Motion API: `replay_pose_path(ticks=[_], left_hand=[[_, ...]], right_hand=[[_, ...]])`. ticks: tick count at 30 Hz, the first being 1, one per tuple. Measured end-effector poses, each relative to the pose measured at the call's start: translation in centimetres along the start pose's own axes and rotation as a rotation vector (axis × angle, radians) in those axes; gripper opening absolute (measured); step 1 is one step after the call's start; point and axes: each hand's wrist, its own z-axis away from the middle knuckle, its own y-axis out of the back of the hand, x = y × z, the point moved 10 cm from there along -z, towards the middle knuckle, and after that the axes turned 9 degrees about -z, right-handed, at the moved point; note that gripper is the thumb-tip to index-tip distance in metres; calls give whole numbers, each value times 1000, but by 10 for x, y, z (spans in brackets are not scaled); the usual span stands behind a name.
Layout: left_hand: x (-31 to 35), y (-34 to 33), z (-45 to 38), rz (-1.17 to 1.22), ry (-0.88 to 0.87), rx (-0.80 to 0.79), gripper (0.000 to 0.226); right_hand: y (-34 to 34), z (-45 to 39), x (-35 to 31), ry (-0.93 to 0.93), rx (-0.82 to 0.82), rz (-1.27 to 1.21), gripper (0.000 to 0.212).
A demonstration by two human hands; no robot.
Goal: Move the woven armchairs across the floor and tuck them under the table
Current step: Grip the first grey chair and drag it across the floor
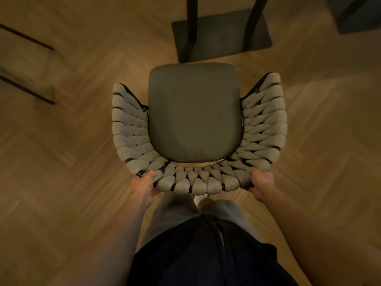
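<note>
A woven armchair [199,129] sits in the middle of the view, seen from directly above. Its curved back and arms are wrapped in thick pale cord over a dark frame, surrounding a grey-green padded seat cushion [194,112]. The chair stands on a wood floor [82,141] laid in a herringbone pattern. The left hand [145,183] grips the rear left curve of the backrest, fingers curled under the rim. The right hand [260,183] grips the rear right curve the same way. The person stands just behind the chair, in light trousers and a dark top. Just beyond the front of the seat lies a dark flat table base [222,36] with two dark legs rising from it. The surroundings are blurred.
</note>
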Motion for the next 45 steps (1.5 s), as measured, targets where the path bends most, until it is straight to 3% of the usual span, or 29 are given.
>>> replay_pose_path(ticks=[19, 33, 40, 45], left_hand=[[174, -122, -64, 102, 63, 10, 45], [222, -131, -88, 76, 70, 27, 46], [223, -134, -78, 101, 40, -114, 45], [218, -125, -60, 56, 89, -200, 36]], right_hand=[[-151, -84, -224, 27, -59, 98, 35], [-187, -94, -248, 7, -55, 107, 29], [-188, -85, -252, 82, -148, 143, 20], [-173, -73, -240, 52, -204, 200, 37]])
